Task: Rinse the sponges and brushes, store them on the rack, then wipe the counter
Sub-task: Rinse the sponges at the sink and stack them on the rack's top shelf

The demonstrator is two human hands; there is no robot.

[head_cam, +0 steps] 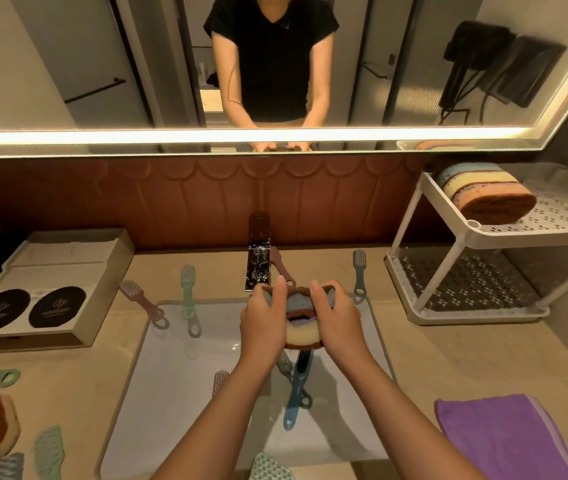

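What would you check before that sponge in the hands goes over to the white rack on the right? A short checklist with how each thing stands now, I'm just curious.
1. Hold on the sponge: the left hand and right hand both grip it, fingers curled round. Ok.
2. Drips land in the sink: the sponge is above the basin. Ok.
3. Faucet turned off: no stream is plainly seen. Cannot tell.
4. Sponge squeezed out enough: cannot tell.
5. Room on the rack: a second sponge lies on the top shelf, with bare shelf beside it. Ok.
6. Brushes stored: several lie on the counter and in the sink. Not ok.
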